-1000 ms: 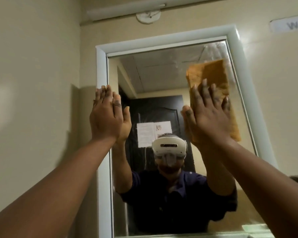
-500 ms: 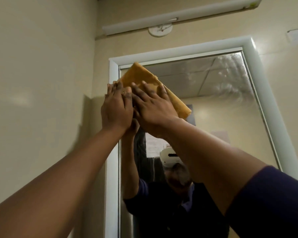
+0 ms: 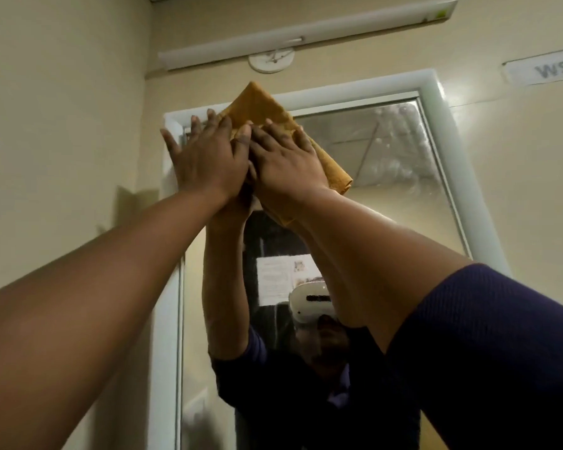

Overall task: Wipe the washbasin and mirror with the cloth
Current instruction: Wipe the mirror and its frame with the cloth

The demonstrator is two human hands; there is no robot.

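Observation:
A tall mirror point(image 3: 403, 196) in a white frame point(image 3: 449, 177) hangs on the cream wall. A folded orange cloth point(image 3: 260, 105) is pressed flat against its top left corner, and one corner of the cloth pokes above the frame. My right hand point(image 3: 286, 164) lies flat on the cloth with fingers spread. Beside it, touching it, my left hand point(image 3: 208, 160) is spread against the mirror's left edge, its fingertips at the cloth's edge. Smears show on the glass at the upper right. The washbasin is out of view.
A side wall point(image 3: 62, 125) stands close on the left. Above the mirror run a white tube light point(image 3: 306, 30) and a round white fitting point(image 3: 271, 61). A label point(image 3: 546, 69) sits on the wall at the upper right. The mirror reflects a person wearing a headset.
My right hand has swept the cloth from the mirror's upper right to its top left corner, beside my left hand. Both hands have risen slightly, and the view has tilted upward.

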